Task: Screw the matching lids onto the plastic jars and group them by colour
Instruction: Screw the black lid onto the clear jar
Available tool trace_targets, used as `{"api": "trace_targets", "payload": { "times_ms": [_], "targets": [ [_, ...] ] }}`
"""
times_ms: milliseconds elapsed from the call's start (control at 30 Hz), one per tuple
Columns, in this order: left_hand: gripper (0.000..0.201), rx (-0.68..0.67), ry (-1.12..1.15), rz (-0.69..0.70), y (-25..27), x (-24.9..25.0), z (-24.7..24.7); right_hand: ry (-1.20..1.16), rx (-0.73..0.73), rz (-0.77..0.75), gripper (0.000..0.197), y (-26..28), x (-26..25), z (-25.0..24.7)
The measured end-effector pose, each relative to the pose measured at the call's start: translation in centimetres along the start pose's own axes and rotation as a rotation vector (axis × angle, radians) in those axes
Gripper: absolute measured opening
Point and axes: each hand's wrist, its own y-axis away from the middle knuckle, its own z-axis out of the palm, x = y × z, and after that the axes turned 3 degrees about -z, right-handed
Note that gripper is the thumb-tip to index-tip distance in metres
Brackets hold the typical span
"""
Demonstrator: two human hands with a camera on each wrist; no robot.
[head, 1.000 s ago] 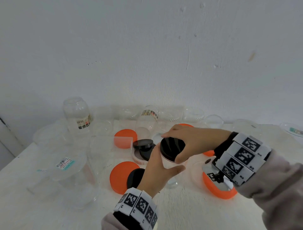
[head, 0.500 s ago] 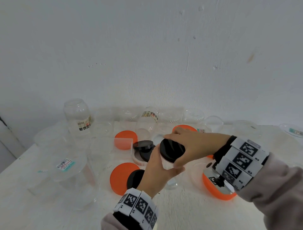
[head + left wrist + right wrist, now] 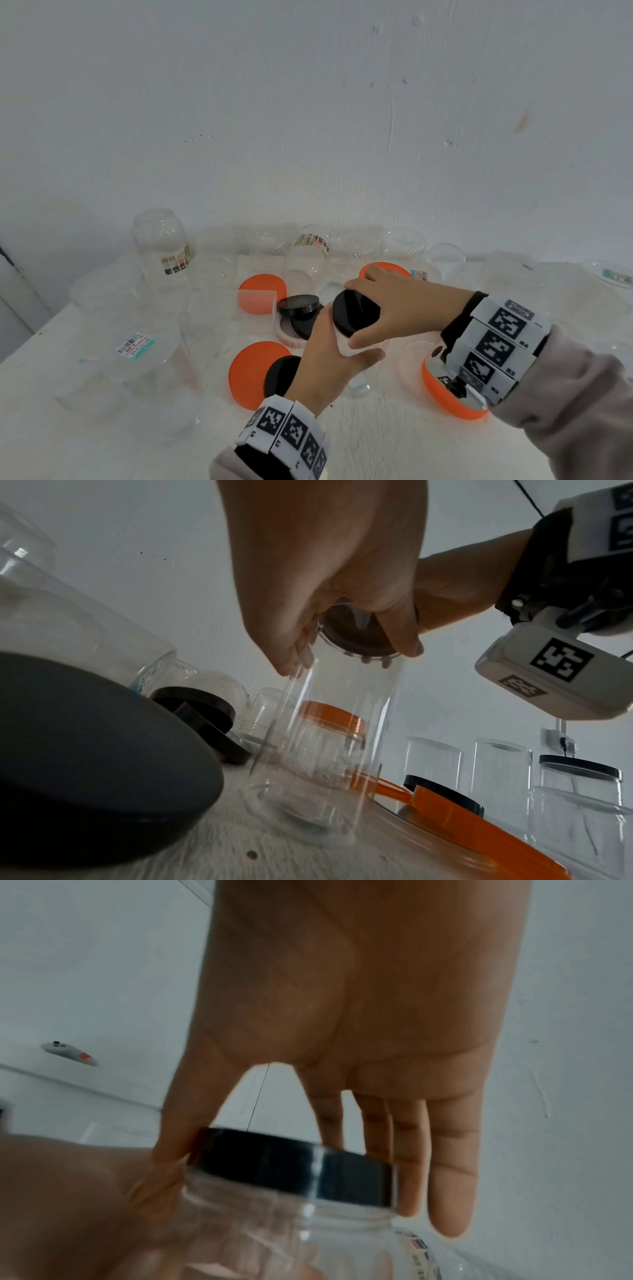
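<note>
- A tall clear jar (image 3: 161,246) with a barcode label stands far left of the held jar, lidless and empty.
- Two orange lids (image 3: 255,373) lie flat on the white surface (image 3: 376,442) left of the held jar; a black lid (image 3: 282,375) overlaps the nearer one.
- More black lids (image 3: 298,305) are stacked just behind-left of the held jar.
- The left hand (image 3: 329,363) wraps its fingers around the held jar (image 3: 329,750), clear and empty, base on the surface.
- The right hand (image 3: 394,308) pinches the black lid on top (image 3: 356,317) with fingers (image 3: 452,1177) and thumb curled around its rim.
- Right of the held jar an orange lid (image 3: 445,397) lies under the right wrist.
- Further right stand empty clear jars; one (image 3: 578,772) wears a black lid.
</note>
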Motion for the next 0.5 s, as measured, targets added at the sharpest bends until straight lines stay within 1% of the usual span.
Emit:
{"api": "trace_targets", "payload": {
  "times_ms": [100,167,267,400,500],
  "targets": [
    [0.078,0.002,-0.002,0.002,0.0,0.0,0.0,0.009,-0.111,-0.086,0.081,-0.2,0.1,-0.6],
    [0.078,0.001,-0.008,0.002,0.0,0.1,0.0,0.009,-0.125,-0.099,0.082,-0.4,0.2,-0.9],
    [0.079,-0.005,-0.007,-0.002,0.1,0.3,0.0,0.025,-0.082,-0.055,0.079,-0.5,0.0,-0.8],
    [0.077,-0.026,0.021,-0.004,0.2,0.4,-0.2,0.100,0.026,0.014,0.077,-0.4,-0.7,0.1],
    [0.077,-0.047,0.024,-0.009,0.1,0.4,-0.2,0.072,0.031,0.037,0.075,-0.4,-0.8,0.0]
  ]
}}
